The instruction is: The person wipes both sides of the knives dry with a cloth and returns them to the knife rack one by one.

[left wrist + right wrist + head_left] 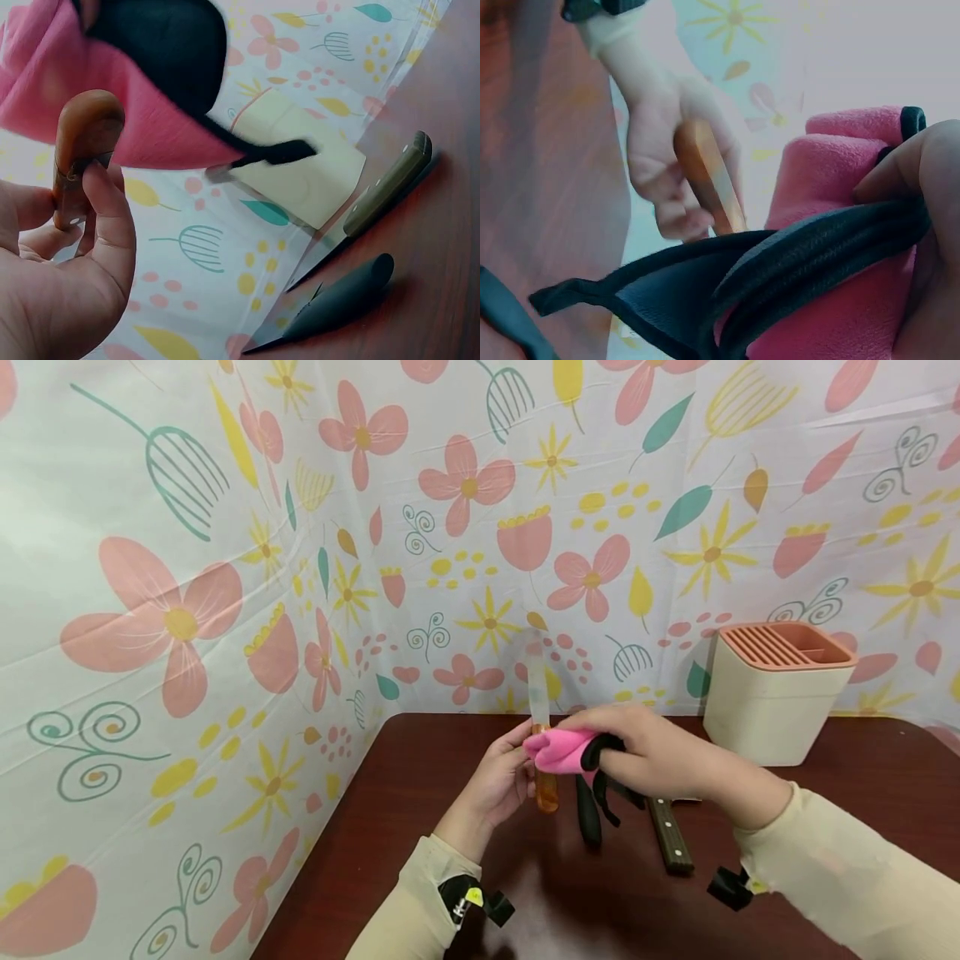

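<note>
Left hand (495,781) grips orange-handled knife (538,706); right hand (660,747) holds pink, black-edged cloth (558,753) close by.

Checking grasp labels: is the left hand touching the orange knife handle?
Touching. Left wrist view shows the left hand gripping the orange knife handle, digits against both sides.

Head view bright, mostly sharp; floral backdrop (465,552) pales at far left, tabletop (360,860) shows whitish glare toward its near edge. Left wrist view dimmer, soft shadows beside wood-handled knife (371,202). Right wrist view hazy, washed out upper right; left hand (667,142) slightly blurred.
</note>
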